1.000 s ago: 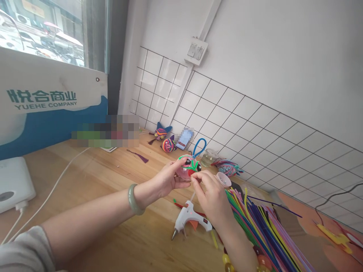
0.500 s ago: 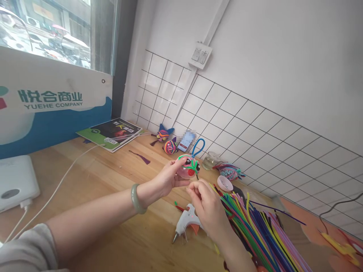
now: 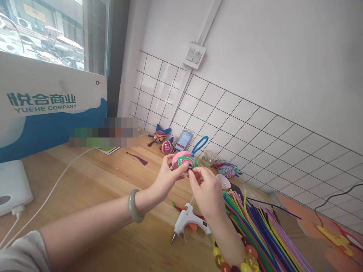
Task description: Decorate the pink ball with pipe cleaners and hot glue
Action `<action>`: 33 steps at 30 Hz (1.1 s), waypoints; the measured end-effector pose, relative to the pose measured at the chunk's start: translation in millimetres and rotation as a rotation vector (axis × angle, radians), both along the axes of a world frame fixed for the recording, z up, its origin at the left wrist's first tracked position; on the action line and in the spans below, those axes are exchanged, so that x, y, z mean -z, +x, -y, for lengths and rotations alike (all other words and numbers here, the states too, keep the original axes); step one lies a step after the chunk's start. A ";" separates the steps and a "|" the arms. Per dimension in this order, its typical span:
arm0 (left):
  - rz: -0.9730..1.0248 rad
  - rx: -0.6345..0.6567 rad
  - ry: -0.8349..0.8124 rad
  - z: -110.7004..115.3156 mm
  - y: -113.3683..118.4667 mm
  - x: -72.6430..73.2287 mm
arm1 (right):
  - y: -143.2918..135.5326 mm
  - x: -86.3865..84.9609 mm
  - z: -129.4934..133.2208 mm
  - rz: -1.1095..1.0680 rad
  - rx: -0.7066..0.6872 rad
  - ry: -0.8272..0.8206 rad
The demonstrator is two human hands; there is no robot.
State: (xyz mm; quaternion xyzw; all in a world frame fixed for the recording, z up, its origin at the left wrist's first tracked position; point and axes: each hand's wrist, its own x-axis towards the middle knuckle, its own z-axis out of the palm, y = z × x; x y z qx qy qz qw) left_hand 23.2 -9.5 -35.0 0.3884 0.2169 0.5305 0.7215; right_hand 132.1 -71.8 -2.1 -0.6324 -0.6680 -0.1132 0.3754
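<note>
The wooden table (image 3: 113, 181) spans the lower view, with a bundle of coloured fuzzy sticks (image 3: 263, 226) at its right. The left hand (image 3: 163, 181) grips the pink ball (image 3: 178, 159) above the table; the right hand (image 3: 208, 190), fingers pinched narrow, touches the ball's near side. A white glue gun (image 3: 188, 221) lies closer to the wearer. The ball bears a blue loop (image 3: 200, 145) and, smallest, a black-and-white eye (image 3: 190, 166) by the fingertips
</note>
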 end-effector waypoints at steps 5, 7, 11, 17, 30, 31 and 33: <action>-0.012 -0.093 0.073 -1.6 3.1 1.4 | -5.6 -3.2 -0.5 0.065 0.049 -0.036; -0.037 -0.095 0.077 -2.3 3.3 2.1 | -4.1 -4.8 -0.6 -0.009 0.025 -0.048; -0.077 -0.022 0.015 -1.1 1.5 1.4 | 2.7 -7.9 0.5 -0.152 -0.010 -0.092; -0.001 0.130 -0.041 0.9 -1.7 2.0 | 17.4 -12.0 8.0 -0.365 -0.014 -0.151; 0.113 0.350 -0.256 -18.4 -3.2 5.6 | 26.2 -25.2 69.4 -0.353 -0.546 -1.058; 0.118 0.343 -0.262 -20.0 -3.4 6.2 | 20.2 -26.1 76.0 -0.251 -0.585 -1.096; 0.119 0.323 -0.272 -23.3 -3.9 7.4 | 9.5 -25.8 87.0 -0.085 -0.612 -1.130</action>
